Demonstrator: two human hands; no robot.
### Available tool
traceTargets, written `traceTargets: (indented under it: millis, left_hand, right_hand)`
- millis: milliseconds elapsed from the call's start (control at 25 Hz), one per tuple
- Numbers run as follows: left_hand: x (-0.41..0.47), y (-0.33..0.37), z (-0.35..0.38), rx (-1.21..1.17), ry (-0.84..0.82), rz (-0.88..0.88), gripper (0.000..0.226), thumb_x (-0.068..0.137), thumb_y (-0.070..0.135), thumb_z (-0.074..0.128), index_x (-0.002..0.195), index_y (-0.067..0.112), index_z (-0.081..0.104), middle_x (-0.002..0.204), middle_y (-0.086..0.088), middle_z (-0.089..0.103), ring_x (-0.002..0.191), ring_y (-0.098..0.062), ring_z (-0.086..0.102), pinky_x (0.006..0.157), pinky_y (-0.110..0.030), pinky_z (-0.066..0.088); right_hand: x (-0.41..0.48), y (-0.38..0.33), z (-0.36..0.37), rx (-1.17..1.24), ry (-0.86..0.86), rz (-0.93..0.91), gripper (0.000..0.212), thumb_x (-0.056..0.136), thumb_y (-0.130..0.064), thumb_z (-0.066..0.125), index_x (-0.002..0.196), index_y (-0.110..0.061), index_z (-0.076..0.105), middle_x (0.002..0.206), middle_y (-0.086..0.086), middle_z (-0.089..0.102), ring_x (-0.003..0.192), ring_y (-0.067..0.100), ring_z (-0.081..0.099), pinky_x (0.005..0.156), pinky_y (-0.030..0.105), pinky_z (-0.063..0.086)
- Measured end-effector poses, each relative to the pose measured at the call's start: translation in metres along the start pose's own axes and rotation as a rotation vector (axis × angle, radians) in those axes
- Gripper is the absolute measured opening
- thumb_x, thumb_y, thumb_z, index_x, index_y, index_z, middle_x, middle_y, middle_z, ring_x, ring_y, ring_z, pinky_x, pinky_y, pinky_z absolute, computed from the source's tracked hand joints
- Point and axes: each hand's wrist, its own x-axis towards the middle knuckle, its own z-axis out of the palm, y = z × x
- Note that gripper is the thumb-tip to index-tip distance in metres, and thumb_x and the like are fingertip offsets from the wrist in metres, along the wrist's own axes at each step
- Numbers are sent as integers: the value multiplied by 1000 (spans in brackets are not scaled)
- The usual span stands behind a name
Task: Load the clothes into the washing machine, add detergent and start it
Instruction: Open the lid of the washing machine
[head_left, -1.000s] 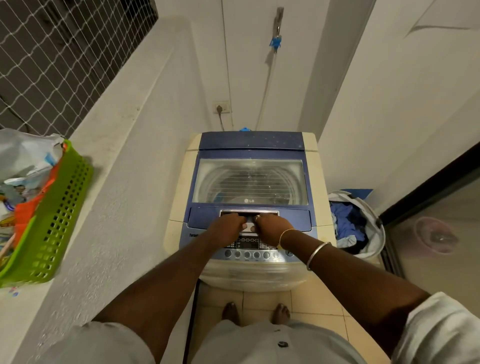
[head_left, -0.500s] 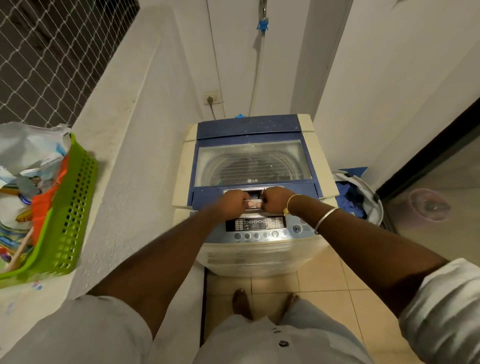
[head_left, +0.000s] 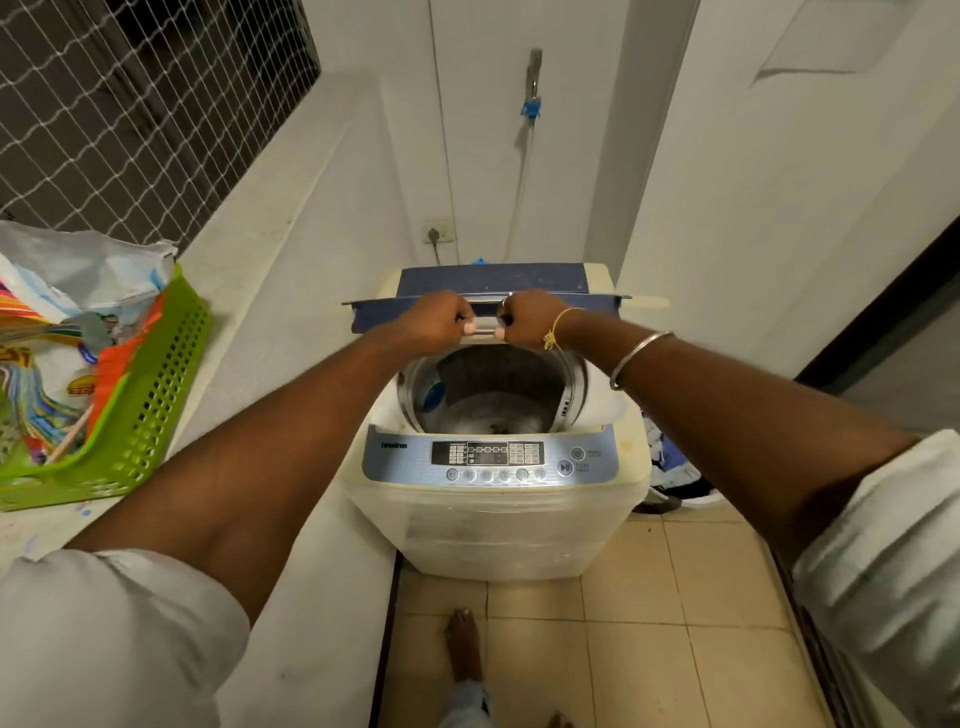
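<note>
Left hand (head_left: 434, 322), right hand (head_left: 527, 325) clenched round silver handle (head_left: 483, 338), front edge of blue folding lid (head_left: 597, 301); lid likely stiff, light.

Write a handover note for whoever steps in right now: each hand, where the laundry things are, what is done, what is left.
Left hand and right hand both grip the lid handle; the lid is raised.
The drum is exposed, with no clothes visible inside.
Clothes sit on the floor right of the washing machine; packets lie in the green basket on the left ledge.
Done: lid open. Left: load clothes, add detergent, close, start at the control panel.
</note>
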Motion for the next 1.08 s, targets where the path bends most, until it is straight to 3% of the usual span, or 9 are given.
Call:
traceTargets:
  millis: [80, 200, 320, 480, 600, 840, 1080]
  left_hand:
    - [5, -1, -2, 31, 49, -7, 15, 93, 15, 60, 105, 15, 68, 103, -4, 68, 92, -19, 61, 82, -32, 49]
    - [11, -5, 0, 42, 133, 6, 12, 94, 19, 57, 105, 19, 63, 97, -1, 63, 83, -12, 56, 73, -27, 47]
    - [27, -8, 1, 105, 237, 38, 15, 90, 17, 62, 106, 15, 63, 103, -6, 65, 91, -22, 62, 82, -40, 54]
    - [50, -9, 1, 112, 326, -4, 25, 88, 12, 67, 112, 18, 62, 107, -4, 66, 95, -22, 63, 87, -40, 56]
    - [77, -12, -4, 134, 388, 23, 26, 87, 14, 72, 111, 19, 64, 108, -3, 67, 96, -21, 64, 89, -37, 56]
    - [129, -22, -18, 133, 480, 72, 15, 84, 16, 75, 96, 16, 66, 96, -3, 69, 89, -21, 65, 80, -38, 55]
    - [173, -33, -11, 135, 533, 87, 20, 89, 18, 70, 108, 15, 66, 105, -5, 70, 95, -21, 66, 89, -36, 54]
  right_hand:
    - [9, 1, -6, -5, 24, -9, 19, 90, -28, 64, 104, -15, 64, 91, 3, 61, 87, 20, 58, 74, 27, 44]
    - [19, 5, -8, -24, 107, -32, 14, 89, -29, 65, 98, -19, 62, 89, 0, 60, 87, 19, 58, 75, 27, 42]
    - [30, 8, -8, -54, 206, -3, 12, 87, -26, 67, 95, -19, 62, 86, -1, 60, 83, 19, 58, 73, 27, 43]
    - [48, 12, -7, -92, 332, -8, 27, 84, -21, 70, 110, -15, 67, 98, 5, 66, 84, 21, 59, 83, 33, 52]
    - [69, 18, -15, -193, 413, -25, 29, 83, -20, 70, 112, -15, 68, 104, 7, 67, 91, 26, 63, 82, 36, 53]
    - [120, 28, -34, -258, 453, 23, 23, 87, -23, 69, 109, -15, 70, 105, 8, 69, 95, 29, 64, 82, 39, 54]
    - [158, 40, -36, -229, 481, 94, 21, 92, -21, 64, 110, -8, 69, 102, 12, 69, 93, 27, 65, 83, 36, 52]
